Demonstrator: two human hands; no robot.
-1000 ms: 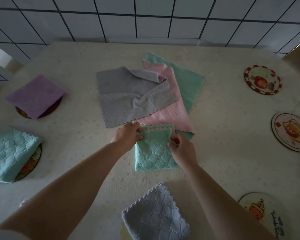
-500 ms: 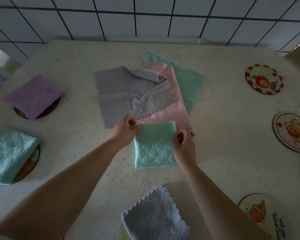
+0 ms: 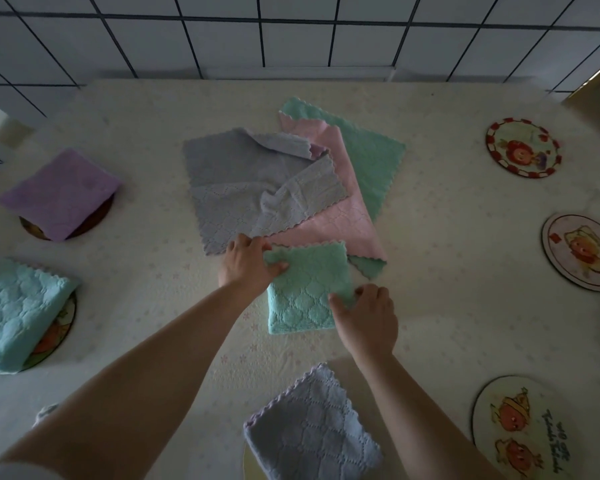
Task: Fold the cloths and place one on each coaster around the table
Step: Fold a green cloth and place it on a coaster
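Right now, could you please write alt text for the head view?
Both hands, left hand and right hand, press a folded green cloth on the table, before three unfolded cloths. Three coasters carry folded cloths; three at right sit bare.

Home dining spot: tiled wall point(image 3: 222, 36), tablecloth-covered table point(image 3: 447, 271), cartoon coasters point(image 3: 522, 147)

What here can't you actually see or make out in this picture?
Head view only:
- Coaster under the purple cloth: mostly covered, its picture hidden.
- Coaster under the grey folded cloth: just a sliver shows, and the bottom edge cuts it off.
- Writing on the nearest bare coaster: too small and dim to read.
- Lower green cloth in the pile: largely covered by the pink cloth.
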